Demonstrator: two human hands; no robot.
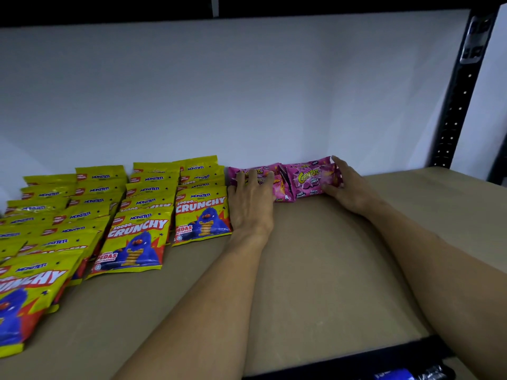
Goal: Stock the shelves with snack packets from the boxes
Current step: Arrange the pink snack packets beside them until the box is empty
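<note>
At the back of the shelf [329, 256], the left hand [251, 200] is pressing flat on the left pink packet [278, 185]; the right hand [349, 187] is pinching the right pink packet [310, 179] by its end. Likely light, slippery, crushable; gripping sealed edges is looking safest

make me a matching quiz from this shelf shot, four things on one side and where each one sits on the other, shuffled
Things
1. yellow packets
2. left pink packet
3. right pink packet
4. black post

Places
a. under the fingers of the left hand
b. pinched at its right end by the right hand
c. in overlapping rows on the left part of the shelf
d. upright at the shelf's far right corner

Pairs: 1-c, 2-a, 3-b, 4-d
</note>
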